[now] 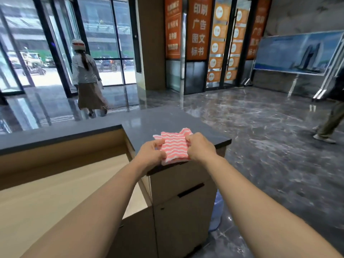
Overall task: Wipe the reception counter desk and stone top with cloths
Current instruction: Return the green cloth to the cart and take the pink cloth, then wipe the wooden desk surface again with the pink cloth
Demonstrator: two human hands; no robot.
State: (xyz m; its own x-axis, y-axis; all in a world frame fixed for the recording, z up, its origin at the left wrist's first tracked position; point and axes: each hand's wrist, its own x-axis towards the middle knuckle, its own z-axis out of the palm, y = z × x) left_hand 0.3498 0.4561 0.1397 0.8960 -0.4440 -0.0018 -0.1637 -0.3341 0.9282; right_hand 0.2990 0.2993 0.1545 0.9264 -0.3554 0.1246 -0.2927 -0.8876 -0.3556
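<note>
Squaring up the cloth [175,146] appears to be the step in hand. It lies folded on the stone top [158,121] of the desk, between the two hands and close to the near corner. To do this well, align the folds so the pad presents one flat, clean face. Keep it fully supported on the stone, since its near hem reaches the lip just below the wrists. Settle one palm flat on it before any stroke, then work from the far side beyond the fingers back toward the body in overlapping passes. The left hand [151,152] is narrowly closed, fingers curled, with thumb and fingertips pinching the cloth's left edge. The right hand [200,148] is likewise curled and grips the cloth's right edge near its far corner, which appears slightly raised off the stone. Neither palm presses down, so by this evidence the wiping stroke is not yet under way here. To the left of the left hand, and lower, sits the pale wooden desk surface [55,192], which also needs wiping. Beyond the hands the stone top runs dark and glossy. Whether it is dusty or damp cannot be told.
</note>
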